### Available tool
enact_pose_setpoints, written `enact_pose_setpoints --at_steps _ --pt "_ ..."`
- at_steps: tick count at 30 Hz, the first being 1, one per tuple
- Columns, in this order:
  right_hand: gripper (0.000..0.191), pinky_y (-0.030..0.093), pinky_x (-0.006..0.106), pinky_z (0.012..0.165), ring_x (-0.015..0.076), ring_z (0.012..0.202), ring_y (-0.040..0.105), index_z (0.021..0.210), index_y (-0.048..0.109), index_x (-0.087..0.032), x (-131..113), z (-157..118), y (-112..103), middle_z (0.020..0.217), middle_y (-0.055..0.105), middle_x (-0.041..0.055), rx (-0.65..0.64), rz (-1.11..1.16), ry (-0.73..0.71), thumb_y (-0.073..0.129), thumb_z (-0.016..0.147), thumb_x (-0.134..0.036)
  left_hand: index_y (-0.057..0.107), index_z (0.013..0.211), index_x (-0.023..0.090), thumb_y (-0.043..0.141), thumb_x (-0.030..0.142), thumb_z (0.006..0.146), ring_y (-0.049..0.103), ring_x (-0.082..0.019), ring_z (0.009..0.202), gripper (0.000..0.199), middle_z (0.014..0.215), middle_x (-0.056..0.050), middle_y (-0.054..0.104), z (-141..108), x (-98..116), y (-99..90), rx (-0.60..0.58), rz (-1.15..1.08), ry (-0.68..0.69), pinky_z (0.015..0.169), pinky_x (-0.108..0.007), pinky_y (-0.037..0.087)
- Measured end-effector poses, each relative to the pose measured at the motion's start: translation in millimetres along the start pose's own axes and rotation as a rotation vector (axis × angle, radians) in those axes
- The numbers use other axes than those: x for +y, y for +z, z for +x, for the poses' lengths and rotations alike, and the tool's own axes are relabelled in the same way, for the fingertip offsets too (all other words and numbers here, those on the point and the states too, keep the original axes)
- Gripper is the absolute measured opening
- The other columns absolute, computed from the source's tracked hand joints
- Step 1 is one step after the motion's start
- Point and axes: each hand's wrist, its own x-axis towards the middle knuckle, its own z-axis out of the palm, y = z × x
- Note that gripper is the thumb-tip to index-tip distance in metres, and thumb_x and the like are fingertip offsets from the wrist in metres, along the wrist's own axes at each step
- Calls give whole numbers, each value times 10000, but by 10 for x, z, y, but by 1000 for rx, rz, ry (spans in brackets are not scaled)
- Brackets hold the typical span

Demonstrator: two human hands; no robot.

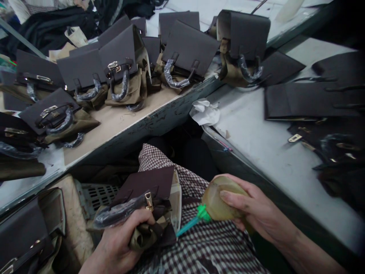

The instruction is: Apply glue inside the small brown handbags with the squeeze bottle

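Observation:
My left hand [121,241] grips a dark handbag [148,180] on my lap, its fingers wrapped round the lower part below the plastic-wrapped handle [121,211]. A gold clasp [148,201] shows near my thumb, and the bag's pale inner side faces right. In my right hand [253,205] is a yellowish squeeze bottle [221,198] with a green cap and a long blue-green nozzle [188,227]. The nozzle points down and left, its tip close to the bag's edge; whether it touches I cannot tell. Beneath both lies a checked apron [205,247].
Several unfinished handbags [122,57] line the bench [159,106] ahead. More dark bags [310,99] lie on the right table [245,125], with crumpled white paper [205,112] at its corner. A plastic crate [98,196] and another bag [25,228] are at lower left.

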Motion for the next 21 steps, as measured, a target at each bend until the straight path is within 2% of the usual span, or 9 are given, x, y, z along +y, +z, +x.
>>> enact_pose_setpoints --at_steps 6,10,13,15,18,21 --pt "378 426 207 396 125 547 489 1066 655 -227 55 172 -147 825 635 8 43 -185 -83 759 888 -543 548 1118 284 586 79 880 712 -95 811 316 946 47 720 27 7 18 -13 -3 13 757 -159 538" --pt "428 422 237 406 127 510 502 1083 626 -236 96 269 -201 780 626 -19 82 -285 -103 739 883 -597 538 1107 278 559 63 886 708 -104 808 309 927 42 718 61 38 7 -12 2 30 747 -173 538" --pt "496 447 276 427 140 496 521 1134 610 -237 90 307 -196 815 663 -3 156 -415 -127 721 868 -641 539 1115 280 575 69 884 709 -108 807 314 934 39 721 84 39 -11 -4 12 56 752 -183 543" --pt "517 503 311 477 187 579 597 1166 602 -239 84 326 -179 892 697 29 222 -513 -177 704 866 -648 543 1104 280 601 81 886 709 -110 801 300 937 36 723 98 32 -21 4 25 53 750 -187 546" --pt "475 575 351 626 262 809 676 1162 608 -240 101 356 -159 978 709 58 261 -606 -280 698 878 -610 546 1085 276 620 92 889 717 -119 806 279 929 29 726 115 29 -30 18 28 46 744 -189 551" --pt "467 571 338 605 260 819 670 1180 600 -235 139 377 -181 997 706 64 239 -617 -293 704 888 -583 548 1101 276 613 74 881 724 -115 815 306 934 30 728 124 39 -38 23 13 55 754 -179 553"
